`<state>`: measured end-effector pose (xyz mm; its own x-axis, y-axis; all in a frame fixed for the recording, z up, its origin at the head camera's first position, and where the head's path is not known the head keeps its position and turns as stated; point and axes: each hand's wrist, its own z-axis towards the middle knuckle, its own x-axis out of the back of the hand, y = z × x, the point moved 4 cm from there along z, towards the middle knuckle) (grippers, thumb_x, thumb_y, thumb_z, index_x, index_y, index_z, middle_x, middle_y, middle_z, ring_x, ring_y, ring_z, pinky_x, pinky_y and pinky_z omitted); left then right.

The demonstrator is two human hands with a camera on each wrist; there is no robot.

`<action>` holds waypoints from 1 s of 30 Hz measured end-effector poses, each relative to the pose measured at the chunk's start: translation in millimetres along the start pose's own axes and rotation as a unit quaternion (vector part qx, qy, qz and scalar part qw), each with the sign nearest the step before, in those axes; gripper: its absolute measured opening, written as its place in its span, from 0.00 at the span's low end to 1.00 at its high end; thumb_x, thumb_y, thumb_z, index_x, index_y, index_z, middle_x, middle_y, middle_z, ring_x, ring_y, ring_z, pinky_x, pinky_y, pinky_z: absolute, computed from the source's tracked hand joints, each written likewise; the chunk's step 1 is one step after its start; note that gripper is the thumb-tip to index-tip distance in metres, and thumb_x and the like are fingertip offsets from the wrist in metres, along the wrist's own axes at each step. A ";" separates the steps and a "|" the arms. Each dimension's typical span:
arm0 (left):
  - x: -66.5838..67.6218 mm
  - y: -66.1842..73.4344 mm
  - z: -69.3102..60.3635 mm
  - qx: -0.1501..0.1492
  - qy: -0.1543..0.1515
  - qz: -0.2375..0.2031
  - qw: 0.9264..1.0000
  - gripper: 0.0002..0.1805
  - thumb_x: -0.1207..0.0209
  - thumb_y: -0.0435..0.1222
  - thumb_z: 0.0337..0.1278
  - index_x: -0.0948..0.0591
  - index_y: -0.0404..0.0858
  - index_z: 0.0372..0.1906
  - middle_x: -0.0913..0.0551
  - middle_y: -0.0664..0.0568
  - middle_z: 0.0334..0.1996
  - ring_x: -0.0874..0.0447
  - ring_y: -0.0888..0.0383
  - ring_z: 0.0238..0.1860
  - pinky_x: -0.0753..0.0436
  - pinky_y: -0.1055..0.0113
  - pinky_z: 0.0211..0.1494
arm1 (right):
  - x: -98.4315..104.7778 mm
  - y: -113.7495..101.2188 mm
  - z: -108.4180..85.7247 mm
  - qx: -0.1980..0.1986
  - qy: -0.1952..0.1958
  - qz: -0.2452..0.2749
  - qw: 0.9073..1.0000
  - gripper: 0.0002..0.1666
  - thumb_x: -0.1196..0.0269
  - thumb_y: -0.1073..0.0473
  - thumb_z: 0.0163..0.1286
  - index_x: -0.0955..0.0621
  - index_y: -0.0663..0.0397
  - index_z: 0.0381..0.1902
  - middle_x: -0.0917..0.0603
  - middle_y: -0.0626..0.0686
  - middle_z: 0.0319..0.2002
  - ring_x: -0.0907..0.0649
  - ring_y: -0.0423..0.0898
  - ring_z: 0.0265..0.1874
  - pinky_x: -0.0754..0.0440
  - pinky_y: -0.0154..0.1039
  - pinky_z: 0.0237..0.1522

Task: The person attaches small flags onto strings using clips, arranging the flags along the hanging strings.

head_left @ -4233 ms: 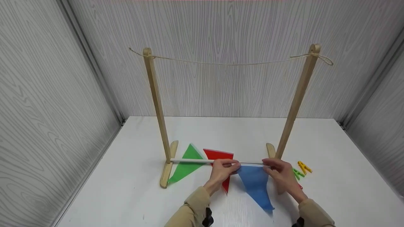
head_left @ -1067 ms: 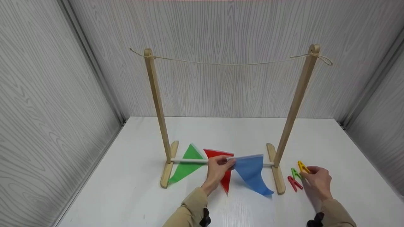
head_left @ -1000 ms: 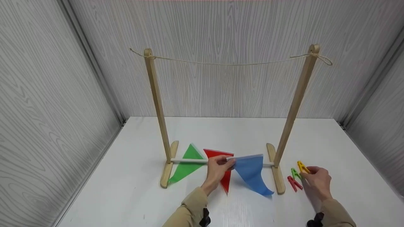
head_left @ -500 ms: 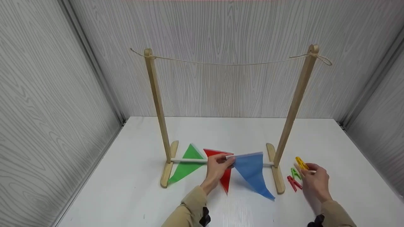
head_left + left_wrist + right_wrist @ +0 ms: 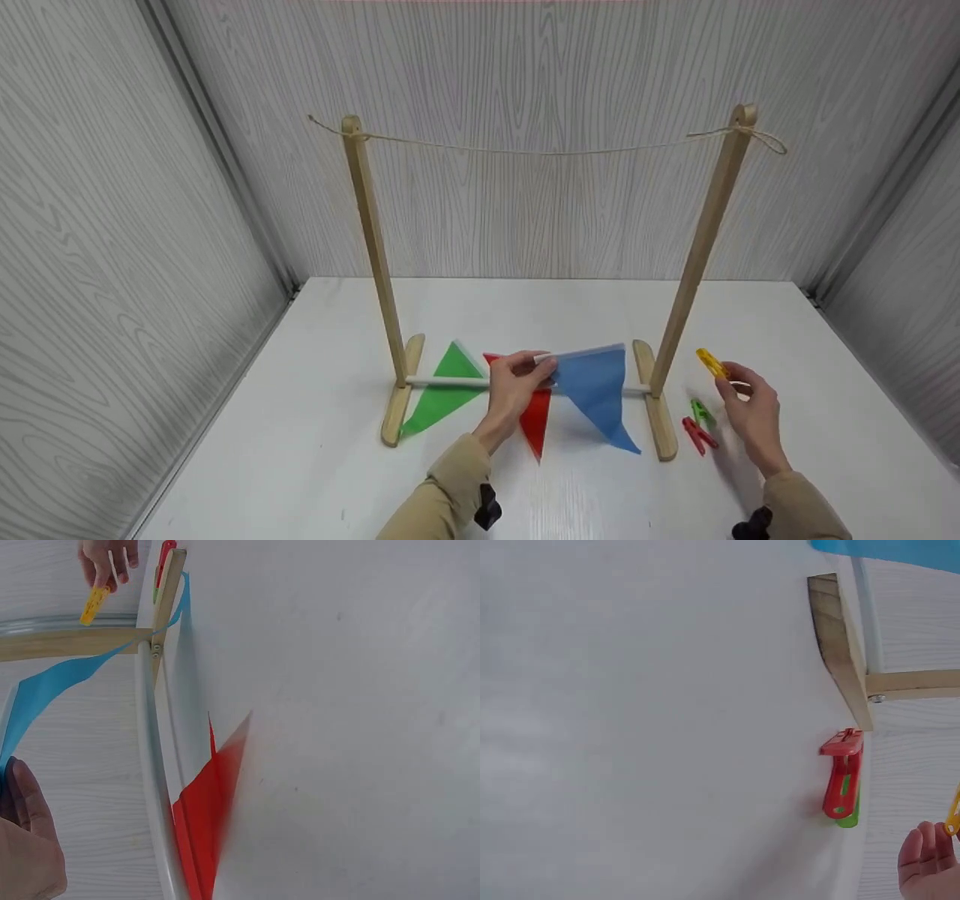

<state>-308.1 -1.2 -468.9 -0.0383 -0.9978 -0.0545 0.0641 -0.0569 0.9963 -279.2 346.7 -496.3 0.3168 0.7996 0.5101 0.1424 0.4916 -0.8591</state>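
In the head view, the left hand point(image 5: 513, 391) pinches the upper left corner of a blue triangular flag point(image 5: 596, 382), which hangs over the white crossbar point(image 5: 442, 382) with its white edge on top. Raised off the table at the right, the right hand point(image 5: 755, 411) pinches a yellow clothespin point(image 5: 711, 363). Below that hand lie a green clothespin point(image 5: 701, 412) and a red clothespin point(image 5: 699, 435). The red flag point(image 5: 535, 420) is partly hidden behind the left hand. The left wrist view shows the blue flag point(image 5: 52, 688) twisting away from the left hand point(image 5: 28, 834).
A wooden post stands at the left point(image 5: 373, 247) and another at the right point(image 5: 701, 255), each on a wooden foot. A sagging string point(image 5: 555, 154) is tied between their tops. A green flag point(image 5: 442, 390) lies by the left foot. Patterned walls point(image 5: 555, 217) surround the table.
The right hand has gone from the blue flag's edge to the yellow clothespin and lifted it off the table. The left hand has raised the blue flag slightly.
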 end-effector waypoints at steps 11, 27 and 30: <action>-0.4 19.7 1.6 -0.024 -0.002 -0.027 0.999 0.15 0.33 0.37 0.62 0.14 0.33 0.49 0.11 0.41 0.40 0.09 0.54 0.38 0.11 0.62 0.50 | 8.9 -37.8 -5.1 0.023 0.069 0.282 0.957 0.23 0.43 0.56 0.77 0.25 0.59 0.65 0.21 0.38 0.44 0.23 0.36 0.40 0.21 0.19 0.44; -3.5 61.9 -2.6 -0.054 -0.030 -0.047 0.997 0.15 0.35 0.38 0.64 0.15 0.34 0.51 0.12 0.40 0.45 0.08 0.48 0.46 0.13 0.57 0.55 | 30.3 -99.3 -18.0 0.112 0.004 0.628 0.770 0.16 0.41 0.71 0.71 0.21 0.68 0.56 0.21 0.58 0.53 0.13 0.48 0.50 0.17 0.34 0.57; -4.5 72.3 -2.7 -0.064 -0.031 -0.052 0.996 0.15 0.35 0.38 0.64 0.15 0.33 0.52 0.12 0.39 0.46 0.08 0.48 0.46 0.13 0.58 0.55 | 34.2 -112.9 -18.5 0.154 -0.019 0.626 0.764 0.17 0.43 0.71 0.73 0.24 0.71 0.58 0.22 0.59 0.54 0.14 0.49 0.53 0.17 0.35 0.58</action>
<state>-300.6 -0.9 -396.8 -0.1121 -0.9824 -0.1495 0.1834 -0.1683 0.9685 -267.1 312.2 -382.7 -0.0045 0.7166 -0.6975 -0.4794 -0.6137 -0.6274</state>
